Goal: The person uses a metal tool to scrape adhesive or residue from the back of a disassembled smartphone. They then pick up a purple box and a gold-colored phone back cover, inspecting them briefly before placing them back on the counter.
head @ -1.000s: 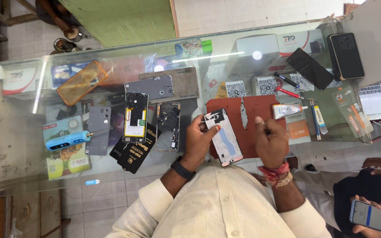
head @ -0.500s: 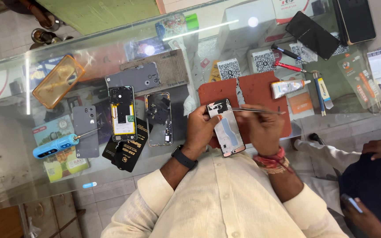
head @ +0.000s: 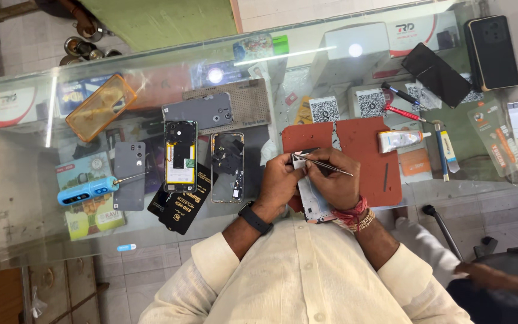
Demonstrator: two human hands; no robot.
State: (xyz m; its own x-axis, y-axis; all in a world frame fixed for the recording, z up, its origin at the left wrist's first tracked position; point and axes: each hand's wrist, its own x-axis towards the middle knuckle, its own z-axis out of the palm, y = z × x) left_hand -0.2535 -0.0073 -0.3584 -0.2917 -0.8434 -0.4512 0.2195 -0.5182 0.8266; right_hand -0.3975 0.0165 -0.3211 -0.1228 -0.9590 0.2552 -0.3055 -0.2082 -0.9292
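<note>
Head view, looking down on a glass counter (head: 25,198). Landmark: the red mat (head: 364,141) near the middle.

Left hand (head: 280,180) sits at the mat's near left corner, fingers curled around the left edge of a white phone frame (head: 310,201), gripping it. Black wristband on that wrist. Right hand (head: 337,183) lies over the frame's right side, closed on thin metal tweezers (head: 319,163); the tips point left, toward the frame's top end by the left fingers. Red threads and beads on the right wrist. The frame lies on the mat's near edge, mostly covered by both hands, lower end sticking out toward the body.

Left of the mat: an open phone (head: 227,167) with bare circuit parts, then an open phone with battery (head: 180,156) showing. Nearer than those, a black card pack (head: 181,207). Further left of the mat, a grey back cover (head: 129,174) and a blue electric screwdriver (head: 88,191) lying flat, tip toward the cover. Far left and beyond, an orange phone case (head: 100,107).

Beyond the mat: two square code stands (head: 325,109). Right of the mat: white glue tube (head: 400,140) lying flat, just beside it. Far right beyond the mat: two dark phones (head: 491,51), face down.

Near right of the mat, off the counter: another person's hand (head: 481,275), blurred.
</note>
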